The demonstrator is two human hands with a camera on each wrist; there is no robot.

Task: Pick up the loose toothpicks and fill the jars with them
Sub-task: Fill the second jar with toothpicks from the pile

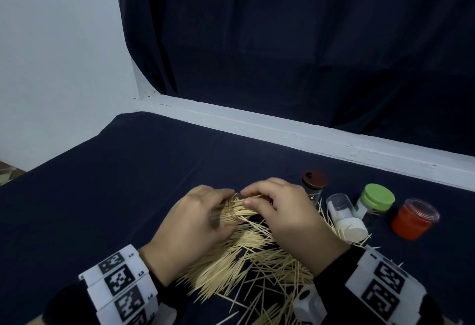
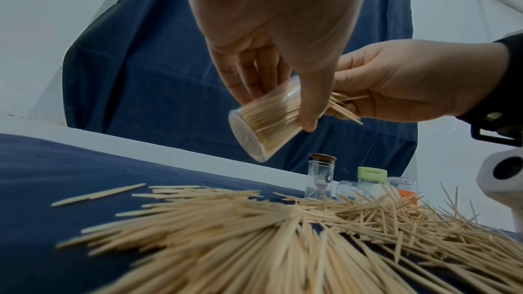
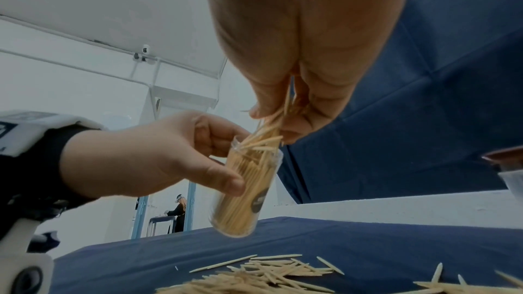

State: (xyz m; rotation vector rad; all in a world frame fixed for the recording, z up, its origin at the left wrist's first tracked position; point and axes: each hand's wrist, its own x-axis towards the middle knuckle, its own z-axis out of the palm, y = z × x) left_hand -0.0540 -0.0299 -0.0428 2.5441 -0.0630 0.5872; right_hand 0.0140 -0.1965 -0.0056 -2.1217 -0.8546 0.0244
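Right wrist: toothpicks [image 3: 268,140] between right hand [image 3: 297,88] and clear jar [image 3: 246,189].

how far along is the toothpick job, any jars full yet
Early on. In hand: the left hand grips a clear jar already packed with toothpicks, tilted, while the right hand feeds a pinch of toothpicks into its mouth. Left: a big loose pile on the cloth, and the brown-lidded jar looks almost empty. How full the other containers are can't be judged.
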